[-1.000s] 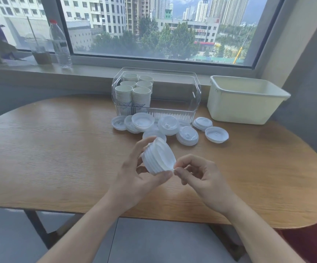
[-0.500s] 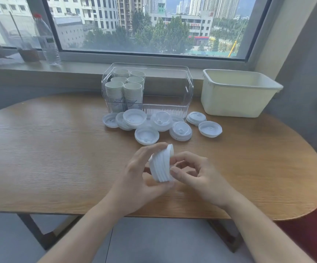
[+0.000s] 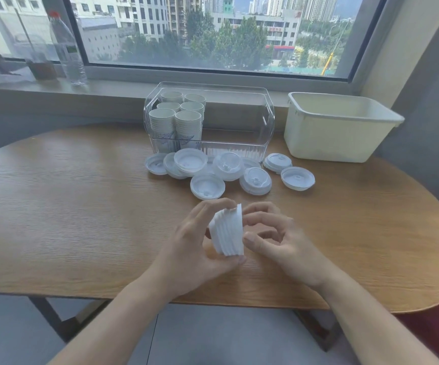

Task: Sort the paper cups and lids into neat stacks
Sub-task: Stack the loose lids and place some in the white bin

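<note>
Lids, nested into a short stack [image 3: 227, 231], sit on edge just above the table [image 3: 81, 206] near its 6 o'clock rim, held btwn both hands. Left hand [image 3: 197, 248] grips the stack w/ fingers curled over the top edge and thumb under the bottom edge, palm turned toward 3 o'clock, forearm running in from approx 7 o'clock. Right hand [image 3: 281, 241] comes in from 5 o'clock, fingers curled, thumb tip and index tip touching the stack's wide face at its 3 o'clock side; can't tell if it pinches the rim or only presses it. Loose lids [image 3: 207, 187] lie scattered at 12 o'clock from the hands, some overlapping, some apart, just in front of a clear bin [image 3: 265, 119]. Paper cups [image 3: 176, 122] stand stacked in six columns in the bin's 9 o'clock end. Cream tub [image 3: 339, 138] sits at 3 o'clock of the bin, just beside it. Water bottle [image 3: 67, 51] stands on the window sill at 10 o'clock.
</note>
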A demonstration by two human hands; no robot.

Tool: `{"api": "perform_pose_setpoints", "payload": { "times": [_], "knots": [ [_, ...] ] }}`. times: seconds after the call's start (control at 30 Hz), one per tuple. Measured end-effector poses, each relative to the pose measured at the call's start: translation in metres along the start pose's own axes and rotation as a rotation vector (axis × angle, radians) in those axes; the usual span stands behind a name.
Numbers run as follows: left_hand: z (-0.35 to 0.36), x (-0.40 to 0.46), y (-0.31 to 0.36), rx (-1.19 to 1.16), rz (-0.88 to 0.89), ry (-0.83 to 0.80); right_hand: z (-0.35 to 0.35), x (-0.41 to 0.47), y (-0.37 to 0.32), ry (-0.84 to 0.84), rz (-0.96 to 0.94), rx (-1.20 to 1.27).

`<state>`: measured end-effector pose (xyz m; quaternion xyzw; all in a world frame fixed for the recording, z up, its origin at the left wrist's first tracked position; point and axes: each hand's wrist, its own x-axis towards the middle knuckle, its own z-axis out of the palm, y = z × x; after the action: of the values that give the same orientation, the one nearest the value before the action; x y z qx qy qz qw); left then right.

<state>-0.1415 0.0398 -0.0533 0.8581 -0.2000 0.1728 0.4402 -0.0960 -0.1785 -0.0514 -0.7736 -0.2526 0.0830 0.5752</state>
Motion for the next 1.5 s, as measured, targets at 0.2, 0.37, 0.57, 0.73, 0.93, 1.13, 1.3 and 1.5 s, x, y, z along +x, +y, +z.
{"api": "perform_pose_setpoints", "payload": {
  "times": [0.2, 0.37, 0.57, 0.73, 0.93, 1.13, 1.3, 1.5],
  "knots": [
    [0.000, 0.002, 0.002, -0.026, 0.017, -0.002, 0.003, 0.002, 0.003, 0.012, -0.088, -0.045],
    [-0.001, 0.001, 0.001, -0.012, 0.022, -0.005, -0.002, 0.000, 0.001, 0.009, -0.074, -0.025],
    [-0.004, -0.001, -0.001, -0.005, 0.072, 0.016, -0.003, 0.000, -0.004, -0.026, -0.102, -0.074],
    [-0.008, -0.003, -0.006, -0.036, 0.070, 0.017, -0.001, 0.004, -0.007, -0.053, -0.110, -0.053],
    [-0.018, -0.009, -0.015, -0.001, 0.064, 0.003, 0.008, 0.013, -0.005, -0.111, -0.107, -0.062],
    [-0.023, -0.013, -0.026, 0.085, 0.072, 0.092, 0.037, 0.031, -0.005, -0.074, -0.134, -0.208],
    [-0.035, -0.016, -0.038, 0.128, -0.060, 0.229, 0.046, 0.057, 0.002, 0.033, -0.054, -0.534],
    [-0.045, -0.020, -0.054, -0.029, -0.205, 0.317, 0.048, 0.073, 0.014, 0.089, 0.007, -0.797]
  ]
}}
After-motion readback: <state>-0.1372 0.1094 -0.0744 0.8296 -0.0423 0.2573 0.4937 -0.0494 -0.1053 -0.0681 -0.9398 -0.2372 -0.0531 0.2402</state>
